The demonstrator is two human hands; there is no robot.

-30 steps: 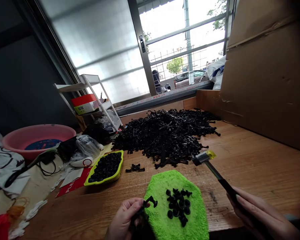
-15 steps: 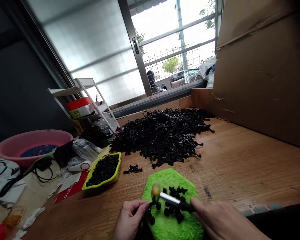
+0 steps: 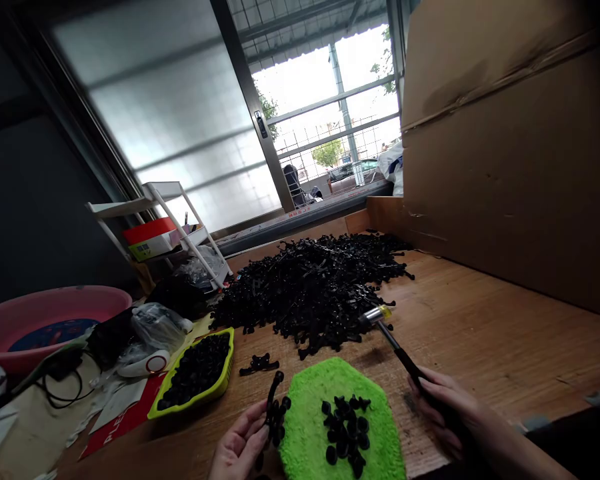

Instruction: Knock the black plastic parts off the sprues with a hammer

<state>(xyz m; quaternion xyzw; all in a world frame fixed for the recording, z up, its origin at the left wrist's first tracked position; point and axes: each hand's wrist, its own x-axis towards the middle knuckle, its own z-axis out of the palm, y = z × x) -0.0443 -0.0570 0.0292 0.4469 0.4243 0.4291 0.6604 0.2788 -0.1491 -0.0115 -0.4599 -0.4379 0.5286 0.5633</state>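
I am pinching a black plastic strip (image 3: 273, 407) between the thumb and fingers of my left hand (image 3: 240, 443), which is closing around its lower end. The strip's long axis is pointing up and away from me, with round studs clustering along it and its curled tip leaning toward the window. It is standing just at the left edge of a green fuzzy pad (image 3: 305, 433) lying on the wooden table (image 3: 480, 347) in front of me. My right hand (image 3: 443, 413) is gripping the dark handle of a small hammer (image 3: 377, 315), fingers wrapping it firmly. The handle is slanting up and left, so the metal head is hanging above the table beyond the pad's far right corner (well apart from the strip, which is lying down and to its left). So the left hand is the one on the strip, with the pad between the two hands. Small black round pieces (image 3: 345, 427) are sitting in a cluster on the pad. Farther out, a yellow-green tray (image 3: 229, 363) of similar pieces is resting to the left, and a large pile of black parts (image 3: 315, 280) is spreading behind.
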